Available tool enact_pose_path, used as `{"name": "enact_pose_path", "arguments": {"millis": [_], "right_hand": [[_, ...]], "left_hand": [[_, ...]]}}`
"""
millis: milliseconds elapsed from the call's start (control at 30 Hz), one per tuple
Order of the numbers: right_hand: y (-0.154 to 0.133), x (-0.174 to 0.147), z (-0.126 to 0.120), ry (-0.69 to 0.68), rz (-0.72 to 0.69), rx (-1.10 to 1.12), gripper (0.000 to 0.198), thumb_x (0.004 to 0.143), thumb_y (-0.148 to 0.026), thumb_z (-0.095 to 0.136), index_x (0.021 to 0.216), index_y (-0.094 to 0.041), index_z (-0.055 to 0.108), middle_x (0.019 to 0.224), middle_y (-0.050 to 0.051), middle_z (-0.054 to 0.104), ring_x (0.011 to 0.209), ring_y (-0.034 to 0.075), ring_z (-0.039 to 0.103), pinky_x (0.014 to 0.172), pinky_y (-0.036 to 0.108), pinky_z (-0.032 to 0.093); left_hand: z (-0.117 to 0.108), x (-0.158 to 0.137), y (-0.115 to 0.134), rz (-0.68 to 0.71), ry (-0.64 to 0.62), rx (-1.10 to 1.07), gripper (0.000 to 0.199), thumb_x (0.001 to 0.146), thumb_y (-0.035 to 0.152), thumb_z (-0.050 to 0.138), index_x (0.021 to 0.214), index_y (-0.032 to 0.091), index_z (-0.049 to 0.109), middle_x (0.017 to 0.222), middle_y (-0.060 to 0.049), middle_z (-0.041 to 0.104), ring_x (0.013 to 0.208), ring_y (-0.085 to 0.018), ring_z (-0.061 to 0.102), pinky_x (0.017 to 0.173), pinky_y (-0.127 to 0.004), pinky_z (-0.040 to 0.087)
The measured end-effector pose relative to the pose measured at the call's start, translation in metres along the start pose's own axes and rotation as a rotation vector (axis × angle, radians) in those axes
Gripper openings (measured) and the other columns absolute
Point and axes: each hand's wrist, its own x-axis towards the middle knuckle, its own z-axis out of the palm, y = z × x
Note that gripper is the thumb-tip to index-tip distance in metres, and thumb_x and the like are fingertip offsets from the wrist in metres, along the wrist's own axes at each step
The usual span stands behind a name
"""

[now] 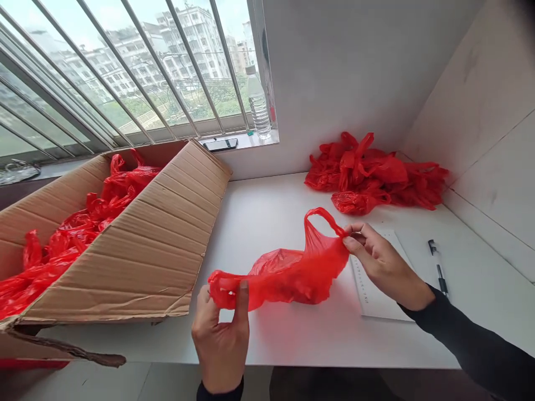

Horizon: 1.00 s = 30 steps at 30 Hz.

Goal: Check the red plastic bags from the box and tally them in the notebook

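Note:
A red plastic bag (288, 275) is stretched between my two hands above the white table (267, 211). My left hand (221, 334) pinches its left end, thumb pressed on the gathered plastic. On the other side my right hand (370, 253) grips the bag near one handle, which loops up just left of the fingertips. The bag's middle sags and looks crumpled. Under my right hand lies a white notebook (382, 301), partly covered by the hand and wrist.
A cardboard box (137, 250) full of red bags (121, 192) stands at left. More red bags (376, 172) are heaped against the back wall. A pen (438, 270) lies at right. On the sill are a bottle (259, 106) and a phone (220, 145).

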Motion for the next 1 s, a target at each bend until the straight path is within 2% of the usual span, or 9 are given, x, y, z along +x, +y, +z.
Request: {"name": "enact_pose_path", "arguments": {"millis": [133, 200, 267, 467, 633, 767, 833, 933, 1000], "right_hand": [[-0.041, -0.029, 0.006, 0.164, -0.288, -0.061, 0.023, 0.1, -0.024, 0.051, 0.122, -0.032, 0.05, 0.12, 0.007, 0.061, 0.119, 0.027, 0.057, 0.102, 0.051, 0.048], [-0.061, -0.037, 0.02, -0.103, -0.537, -0.084, 0.035, 0.1, -0.013, 0.045, 0.126, -0.036, 0.047, 0.114, 0.005, 0.064, 0.113, 0.025, 0.06, 0.093, 0.046, 0.054], [-0.066, -0.035, 0.037, -0.385, -0.632, -0.206, 0.038, 0.099, -0.009, 0.041, 0.13, -0.032, 0.047, 0.115, 0.005, 0.066, 0.108, 0.023, 0.062, 0.091, 0.042, 0.055], [-0.023, -0.012, 0.064, -0.578, -0.382, -0.722, 0.024, 0.104, -0.026, 0.039, 0.089, -0.023, 0.057, 0.071, 0.002, 0.065, 0.06, 0.022, 0.061, 0.053, 0.036, 0.043], [-0.017, -0.01, 0.051, -0.552, -0.32, -0.825, 0.027, 0.098, -0.038, 0.055, 0.117, -0.019, 0.059, 0.072, 0.004, 0.067, 0.062, 0.029, 0.064, 0.051, 0.036, 0.035], [-0.029, -0.007, 0.046, -0.461, -0.283, -0.93, 0.052, 0.095, -0.033, 0.061, 0.139, -0.011, 0.045, 0.078, 0.007, 0.066, 0.065, 0.031, 0.063, 0.056, 0.04, 0.042], [-0.032, -0.007, 0.053, -0.446, -0.341, -0.952, 0.044, 0.091, -0.018, 0.061, 0.133, -0.013, 0.05, 0.087, 0.01, 0.068, 0.075, 0.031, 0.064, 0.062, 0.041, 0.046], [-0.027, -0.007, 0.076, -0.58, -0.394, -0.851, 0.042, 0.078, 0.003, 0.053, 0.113, -0.02, 0.059, 0.082, 0.006, 0.069, 0.071, 0.026, 0.063, 0.055, 0.034, 0.041], [-0.02, -0.007, 0.092, -0.643, -0.363, -0.773, 0.039, 0.074, 0.001, 0.057, 0.105, -0.022, 0.062, 0.07, 0.002, 0.067, 0.06, 0.023, 0.061, 0.049, 0.032, 0.033]], "left_hand": [[-0.012, 0.001, 0.009, -0.151, -0.073, -0.086, 0.023, 0.088, 0.043, 0.069, 0.092, 0.022, 0.076, 0.087, -0.002, 0.071, 0.086, -0.021, 0.066, 0.079, -0.029, 0.05], [-0.013, 0.0, 0.019, -0.109, -0.125, -0.12, 0.023, 0.089, 0.042, 0.068, 0.099, 0.023, 0.076, 0.098, -0.003, 0.072, 0.092, -0.021, 0.066, 0.081, -0.029, 0.051], [-0.013, 0.001, 0.026, -0.071, -0.155, -0.182, 0.021, 0.088, 0.039, 0.069, 0.101, 0.023, 0.075, 0.104, -0.004, 0.071, 0.094, -0.021, 0.065, 0.084, -0.029, 0.05], [-0.017, 0.011, 0.021, -0.454, -0.142, -0.698, 0.033, 0.073, 0.044, 0.083, 0.09, 0.019, 0.07, 0.094, -0.005, 0.073, 0.082, -0.019, 0.068, 0.076, -0.03, 0.057], [-0.02, 0.012, 0.014, -0.751, -0.269, -0.861, 0.055, 0.064, 0.043, 0.088, 0.108, 0.023, 0.061, 0.073, 0.001, 0.069, 0.062, -0.014, 0.064, 0.059, -0.024, 0.052], [-0.022, 0.007, 0.014, -0.728, -0.42, -0.704, 0.041, 0.069, 0.045, 0.085, 0.084, 0.02, 0.056, 0.058, 0.005, 0.055, 0.048, -0.007, 0.046, 0.047, -0.015, 0.034], [-0.021, 0.006, 0.016, -0.663, -0.478, -0.697, 0.043, 0.072, 0.046, 0.083, 0.069, 0.017, 0.051, 0.055, 0.006, 0.045, 0.048, -0.006, 0.037, 0.046, -0.015, 0.029], [-0.018, 0.006, 0.023, -0.573, -0.452, -0.76, 0.035, 0.075, 0.042, 0.08, 0.068, 0.016, 0.057, 0.06, 0.004, 0.047, 0.054, -0.008, 0.039, 0.051, -0.019, 0.035], [-0.014, 0.005, 0.026, -0.543, -0.402, -0.802, 0.026, 0.076, 0.038, 0.079, 0.072, 0.017, 0.064, 0.063, 0.002, 0.051, 0.057, -0.01, 0.044, 0.055, -0.022, 0.042]]}}
